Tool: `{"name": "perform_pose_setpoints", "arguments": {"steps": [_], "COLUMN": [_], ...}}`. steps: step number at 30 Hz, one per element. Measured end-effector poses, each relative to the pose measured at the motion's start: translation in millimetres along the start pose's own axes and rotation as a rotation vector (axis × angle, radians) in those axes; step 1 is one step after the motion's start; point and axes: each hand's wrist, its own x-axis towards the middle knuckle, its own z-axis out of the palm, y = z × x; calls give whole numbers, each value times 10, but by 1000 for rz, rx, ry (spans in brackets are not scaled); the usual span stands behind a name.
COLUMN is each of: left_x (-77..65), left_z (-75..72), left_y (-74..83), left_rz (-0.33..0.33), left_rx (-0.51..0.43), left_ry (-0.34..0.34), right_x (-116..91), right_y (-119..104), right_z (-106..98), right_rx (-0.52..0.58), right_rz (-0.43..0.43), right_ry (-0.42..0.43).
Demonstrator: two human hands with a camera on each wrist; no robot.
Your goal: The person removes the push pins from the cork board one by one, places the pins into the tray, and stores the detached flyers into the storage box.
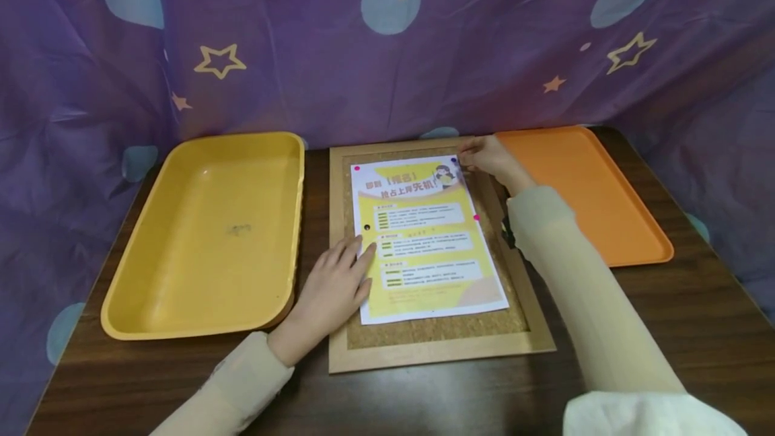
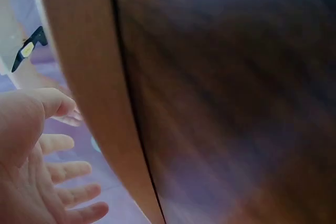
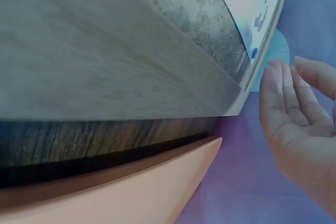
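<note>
We saw a purple curtain point(image 1: 333, 73) behind the dark wood surface point(image 1: 460, 389). The framed corkboard point(image 1: 418, 362) sat mid-surface, up nr the far edge; yellow tub point(image 1: 206, 274) was along the L edge, orange tray point(image 1: 596, 200) by the far-R corner. We found the printed sheet point(image 1: 430, 247) on the corkboard, btwn the surface's L & R edges. L hand point(image 1: 327, 291) rested on the sheet's L side, grip wide, fingers spread. R hand point(image 1: 492, 157) was at the sheet's far-R corner, grip narrow, fingertips just beside the blue pin point(image 1: 453, 160). We also noted a black pin point(image 1: 366, 227) nr the L fingertips.
</note>
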Motion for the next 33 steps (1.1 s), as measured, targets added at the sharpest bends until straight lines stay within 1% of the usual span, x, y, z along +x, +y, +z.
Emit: {"name": "perform_pose_setpoints", "arguments": {"steps": [3, 11, 15, 20, 22, 28, 33], "left_x": [10, 48, 61, 70, 72, 78, 80], "left_z": [14, 31, 32, 20, 15, 12, 22], "left_y": [-9, -31, -38, -36, -37, -44, -47], "left_rz": [0, 29, 37, 12, 5, 2, -3], "left_rx": [-28, -150, -174, -190, -198, -202, -198], "left_ry": [-35, -191, -255, -338, -358, -373, -387], "right_x": [26, 108, 125, 141, 157, 186, 194], "right_y": [9, 45, 55, 62, 68, 67, 47], "right_z": [10, 47, 49, 27, 13, -16, -4], "right_rx": [0, -32, -49, -84, -96, -123, -148], "right_rz": [16, 23, 17, 1, -6, -27, -36], "right_ry": [-7, -22, -34, -56, -74, -134, -147]}}
